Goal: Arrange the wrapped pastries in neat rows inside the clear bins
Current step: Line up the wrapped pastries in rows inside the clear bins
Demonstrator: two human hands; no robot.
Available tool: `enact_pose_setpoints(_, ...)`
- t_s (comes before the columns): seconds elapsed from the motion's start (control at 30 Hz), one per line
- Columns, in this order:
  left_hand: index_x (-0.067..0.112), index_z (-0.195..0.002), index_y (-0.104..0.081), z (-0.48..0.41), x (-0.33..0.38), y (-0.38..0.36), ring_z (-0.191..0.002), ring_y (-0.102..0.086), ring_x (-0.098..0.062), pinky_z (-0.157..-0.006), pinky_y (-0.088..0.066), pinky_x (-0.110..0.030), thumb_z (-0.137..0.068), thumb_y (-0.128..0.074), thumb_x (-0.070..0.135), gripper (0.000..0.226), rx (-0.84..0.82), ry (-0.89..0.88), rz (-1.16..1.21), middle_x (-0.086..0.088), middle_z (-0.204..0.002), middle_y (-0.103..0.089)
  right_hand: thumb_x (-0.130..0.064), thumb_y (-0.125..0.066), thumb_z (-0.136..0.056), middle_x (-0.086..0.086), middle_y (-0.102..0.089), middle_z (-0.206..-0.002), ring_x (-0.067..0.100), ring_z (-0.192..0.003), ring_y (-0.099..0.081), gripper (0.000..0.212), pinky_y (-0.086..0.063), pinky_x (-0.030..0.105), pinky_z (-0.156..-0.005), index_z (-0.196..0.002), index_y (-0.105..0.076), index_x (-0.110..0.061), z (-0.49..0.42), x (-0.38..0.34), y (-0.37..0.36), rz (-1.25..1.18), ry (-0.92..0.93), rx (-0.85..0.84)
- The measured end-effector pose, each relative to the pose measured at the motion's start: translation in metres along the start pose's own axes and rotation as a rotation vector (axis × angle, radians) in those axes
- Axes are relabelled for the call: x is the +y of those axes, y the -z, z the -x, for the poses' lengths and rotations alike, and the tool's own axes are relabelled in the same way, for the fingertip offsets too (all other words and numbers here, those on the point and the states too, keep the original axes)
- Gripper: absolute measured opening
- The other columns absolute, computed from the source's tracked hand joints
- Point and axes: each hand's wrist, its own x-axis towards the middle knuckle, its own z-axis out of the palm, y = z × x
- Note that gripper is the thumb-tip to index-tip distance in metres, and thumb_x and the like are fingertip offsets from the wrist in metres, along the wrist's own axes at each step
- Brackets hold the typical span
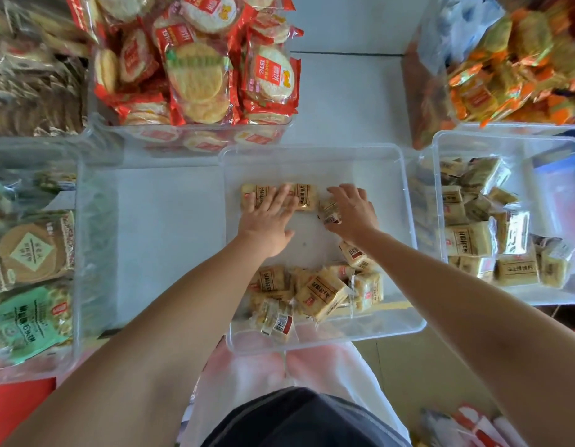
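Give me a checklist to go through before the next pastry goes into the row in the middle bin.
1. Row begun: ok. Two row pastries lie flat, side by side, at the far side of the middle bin.
2. Row steadied: ok. The left hand presses flat on them.
3. Next one aligned: not ok. The third pastry, gripped by the right hand, sits tilted beside the row.
4. Its label side: cannot tell; the hand hides most of it.
5. Room to the row's right: ok, bare bin floor there.
6. Rest sorted: not ok. The loose pile is jumbled at the near side.

Shop: bins (408, 195) of packaged snacks (195, 59)
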Motion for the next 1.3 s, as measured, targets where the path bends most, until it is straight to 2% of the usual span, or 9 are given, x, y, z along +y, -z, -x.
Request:
enact_pose_setpoints(0.13, 0.026, -0.148, 0.026, 0.000, -0.004, -0.006, -0.141, 0.032, -0.025, -0.113, 0.018, -0.049, -0.103, -0.018, 0.047, 0.066, 0.031, -0.009, -0.021, -0.002, -0.152, 0.037, -0.027, -0.075, -0.072, 0.004, -0.045, -0.127, 0.026, -0.118, -0.037, 0.052, -0.041, 0.040, -0.094, -0.120, -0.057, -0.023, 0.001, -0.002, 0.003, 0.070, 0.022, 0.092)
enact_pose_setpoints(0.33, 0.028, -0.149, 0.024, -0.004, -0.003, -0.001, -0.143, 0.029, -0.027, -0.118, 0.012, -0.051, -0.103, -0.017, 0.049, 0.065, -0.006, -0.006, 0.041, -0.002, -0.153, 0.037, -0.032, -0.065, -0.080, 0.010, -0.051, -0.122, 0.027, -0.106, -0.048, 0.047, -0.049, 0.038, -0.077, -0.122, -0.051, -0.017, 0.010, -0.006, 0.014, -0.119, 0.079, 0.342)
enact_pose_setpoints(0.47, 0.021, -0.151, 0.018, -0.003, 0.002, 0.001, -0.145, 0.024, -0.028, -0.118, 0.010, -0.051, -0.103, -0.020, 0.047, 0.066, 0.034, -0.028, 0.031, -0.007, -0.157, 0.029, -0.028, -0.057, -0.091, 0.008, -0.051, -0.126, 0.019, -0.104, -0.049, 0.040, -0.044, 0.036, -0.088, -0.128, -0.045, -0.017, 0.011, -0.021, 0.014, -0.460, 0.069, 0.118)
enact_pose_setpoints(0.67, 0.015, -0.154, 0.009, 0.004, 0.000, 0.009, -0.148, 0.015, -0.026, -0.121, 0.002, -0.048, -0.103, -0.029, 0.038, 0.067, 0.042, -0.046, 0.105, -0.007, -0.160, 0.018, -0.040, -0.064, -0.084, 0.005, -0.019, -0.153, 0.025, -0.140, -0.015, 0.058, -0.023, 0.046, -0.111, -0.136, -0.046, -0.022, 0.004, -0.017, 0.005, -0.299, 0.024, -0.011)
enact_pose_setpoints(0.77, 0.012, -0.155, 0.006, 0.008, -0.006, 0.007, -0.149, 0.009, -0.026, -0.121, -0.003, -0.047, -0.103, -0.029, 0.037, 0.067, 0.088, -0.042, 0.119, -0.009, -0.161, 0.013, -0.030, -0.081, -0.069, 0.011, -0.031, -0.143, 0.027, -0.134, -0.024, 0.078, -0.032, 0.048, -0.109, -0.137, -0.044, -0.018, 0.007, -0.016, 0.007, -0.210, 0.055, -0.034)
enact_pose_setpoints(0.87, 0.009, -0.155, -0.002, 0.014, -0.010, 0.006, -0.150, -0.001, -0.029, -0.121, -0.010, -0.045, -0.103, -0.031, 0.035, 0.065, 0.192, -0.059, 0.144, -0.013, -0.162, 0.002, -0.021, -0.077, -0.072, 0.009, -0.043, -0.130, 0.025, -0.121, -0.040, 0.062, -0.043, 0.043, -0.098, -0.128, -0.050, -0.017, 0.009, -0.018, 0.012, -0.316, 0.062, 0.068)
enact_pose_setpoints(1.03, 0.007, -0.153, -0.015, 0.022, -0.004, 0.025, -0.130, -0.045, -0.032, -0.105, -0.041, -0.041, -0.099, -0.050, 0.034, 0.070, 0.416, -0.065, 0.548, -0.018, -0.146, -0.040, -0.022, -0.078, -0.072, -0.003, -0.046, -0.120, 0.013, -0.116, -0.050, 0.055, -0.052, 0.040, -0.094, -0.120, -0.051, -0.022, 0.014, -0.025, 0.033, -0.722, 0.058, 0.084)
enact_pose_setpoints(1.13, 0.018, -0.153, -0.019, 0.019, 0.000, 0.033, -0.121, -0.054, -0.030, -0.100, -0.046, -0.043, -0.093, -0.060, 0.040, 0.076, 0.318, -0.059, 0.923, -0.017, -0.141, -0.049, -0.027, -0.079, -0.072, -0.007, -0.058, -0.114, 0.008, -0.112, -0.055, 0.056, -0.048, 0.037, -0.097, -0.121, -0.053, -0.020, 0.023, -0.027, 0.045, -0.813, 0.072, 0.022)
enact_pose_setpoints(1.3, 0.022, -0.143, -0.041, 0.021, 0.004, 0.032, -0.112, -0.061, -0.022, -0.099, -0.047, -0.037, -0.083, -0.075, 0.017, 0.069, 0.219, -0.119, 1.311, -0.012, -0.118, -0.065, 0.003, -0.068, -0.077, 0.017, -0.059, -0.110, 0.032, -0.097, -0.061, 0.051, -0.052, 0.046, -0.086, -0.120, -0.043, -0.008, 0.040, -0.025, 0.054, -1.137, 0.043, -0.028)
